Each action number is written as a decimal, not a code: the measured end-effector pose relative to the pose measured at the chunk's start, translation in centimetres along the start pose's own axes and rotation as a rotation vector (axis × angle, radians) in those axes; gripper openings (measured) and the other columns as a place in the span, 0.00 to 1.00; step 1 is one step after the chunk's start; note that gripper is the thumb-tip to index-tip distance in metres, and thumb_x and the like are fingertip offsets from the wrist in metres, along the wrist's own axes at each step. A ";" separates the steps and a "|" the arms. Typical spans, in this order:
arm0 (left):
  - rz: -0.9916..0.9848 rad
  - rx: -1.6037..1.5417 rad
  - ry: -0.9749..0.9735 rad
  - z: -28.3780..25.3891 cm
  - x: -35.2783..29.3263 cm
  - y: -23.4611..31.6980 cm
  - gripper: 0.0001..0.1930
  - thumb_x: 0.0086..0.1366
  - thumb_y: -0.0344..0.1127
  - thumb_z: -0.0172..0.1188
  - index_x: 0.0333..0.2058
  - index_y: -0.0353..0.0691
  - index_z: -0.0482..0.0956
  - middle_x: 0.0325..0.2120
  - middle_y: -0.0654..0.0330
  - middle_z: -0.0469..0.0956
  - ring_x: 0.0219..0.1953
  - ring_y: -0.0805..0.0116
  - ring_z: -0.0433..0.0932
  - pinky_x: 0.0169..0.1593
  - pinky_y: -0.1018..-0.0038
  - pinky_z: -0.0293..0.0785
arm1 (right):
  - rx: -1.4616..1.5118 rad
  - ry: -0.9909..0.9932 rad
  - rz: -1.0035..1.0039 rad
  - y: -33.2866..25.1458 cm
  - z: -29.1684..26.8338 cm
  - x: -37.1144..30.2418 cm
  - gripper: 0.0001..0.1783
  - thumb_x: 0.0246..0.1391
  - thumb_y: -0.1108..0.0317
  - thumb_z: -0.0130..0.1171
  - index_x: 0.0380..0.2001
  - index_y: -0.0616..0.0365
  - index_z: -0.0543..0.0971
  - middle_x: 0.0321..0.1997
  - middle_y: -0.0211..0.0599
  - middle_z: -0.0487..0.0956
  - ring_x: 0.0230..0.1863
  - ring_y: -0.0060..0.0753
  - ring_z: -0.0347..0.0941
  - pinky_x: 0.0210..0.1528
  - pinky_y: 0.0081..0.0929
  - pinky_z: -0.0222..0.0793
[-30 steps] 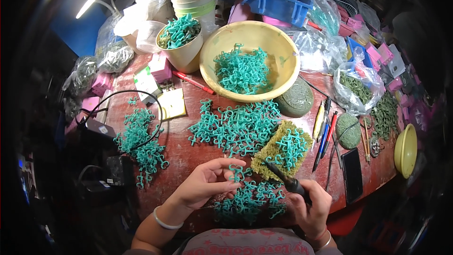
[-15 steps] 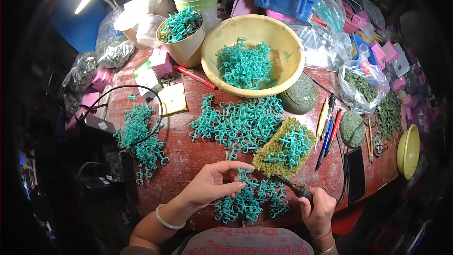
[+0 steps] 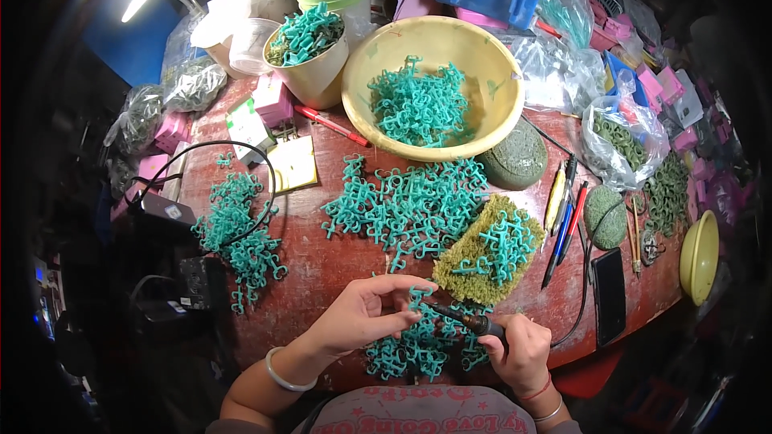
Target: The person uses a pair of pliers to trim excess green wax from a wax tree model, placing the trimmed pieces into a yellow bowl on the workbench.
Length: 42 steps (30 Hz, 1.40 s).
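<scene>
Between the thumb and fingers of my left hand (image 3: pixel 354 317) is a small teal curled piece (image 3: pixel 417 298), pinched above the table. My right hand (image 3: pixel 523 352) is wrapped round the dark handle of a soldering-iron-like tool (image 3: pixel 452 313). Its thin tip points left and reaches the teal piece; whether it touches cannot be told. Below both hands lies a pile of similar teal pieces (image 3: pixel 414 354), partly covered. Just beyond sits a fuzzy olive-green pad (image 3: pixel 460 280) with several teal pieces on it. A larger teal pile (image 3: pixel 418 205) spreads over the red table (image 3: pixel 322 273) farther off.
A yellow basin (image 3: pixel 503 124) of teal pieces stands at the back, beside a filled tub (image 3: pixel 310 84). Pens (image 3: pixel 563 225), a phone (image 3: pixel 609 297) and a green stone-like lump (image 3: pixel 515 157) are on the right. A black cable (image 3: pixel 273 169) loops above the left pile (image 3: pixel 237 225).
My right hand has moved left and slightly up, bringing the tool tip from the pad's near edge to the piece in my left hand. The left hand has hardly moved.
</scene>
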<state>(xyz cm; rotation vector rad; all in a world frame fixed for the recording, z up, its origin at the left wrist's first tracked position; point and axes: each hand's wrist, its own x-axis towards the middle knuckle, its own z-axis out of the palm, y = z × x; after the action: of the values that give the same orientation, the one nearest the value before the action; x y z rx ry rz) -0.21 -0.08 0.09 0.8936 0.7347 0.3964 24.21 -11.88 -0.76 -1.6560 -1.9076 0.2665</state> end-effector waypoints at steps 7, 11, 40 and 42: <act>0.008 -0.018 -0.012 -0.1 0.0 -0.3 0.25 0.61 0.19 0.58 0.58 0.38 0.74 0.30 0.68 0.72 0.32 0.82 0.72 0.34 0.84 0.73 | -0.004 0.002 0.003 0.0 0.2 0.0 0.22 0.57 0.50 0.62 0.26 0.60 0.74 0.19 0.36 0.71 0.16 0.41 0.70 0.18 0.32 0.65; 0.016 -0.013 -0.007 0.0 -0.1 -0.4 0.25 0.60 0.18 0.57 0.58 0.38 0.73 0.30 0.67 0.73 0.33 0.82 0.73 0.35 0.84 0.73 | -0.021 -0.011 -0.001 -0.1 0.1 0.0 0.23 0.57 0.49 0.62 0.26 0.60 0.74 0.19 0.36 0.71 0.16 0.40 0.70 0.18 0.32 0.65; 0.052 -0.002 0.019 0.2 -0.1 0.1 0.20 0.62 0.24 0.64 0.53 0.34 0.76 0.31 0.62 0.79 0.30 0.81 0.75 0.32 0.83 0.74 | -0.249 -0.038 0.133 0.7 -3.1 -1.7 0.24 0.60 0.50 0.58 0.27 0.63 0.73 0.22 0.41 0.70 0.21 0.46 0.70 0.22 0.36 0.63; 0.023 0.031 -0.001 0.2 0.0 0.2 0.21 0.64 0.24 0.62 0.56 0.39 0.76 0.28 0.69 0.72 0.29 0.82 0.71 0.32 0.83 0.71 | -0.306 -0.072 0.159 0.8 -3.1 -1.8 0.21 0.58 0.52 0.61 0.26 0.62 0.73 0.21 0.41 0.70 0.21 0.46 0.69 0.22 0.37 0.62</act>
<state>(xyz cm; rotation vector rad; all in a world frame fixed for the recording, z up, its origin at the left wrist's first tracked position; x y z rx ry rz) -0.09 -0.10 0.33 0.9318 0.7321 0.4059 26.66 -14.09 0.80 -2.0292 -1.9471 0.1002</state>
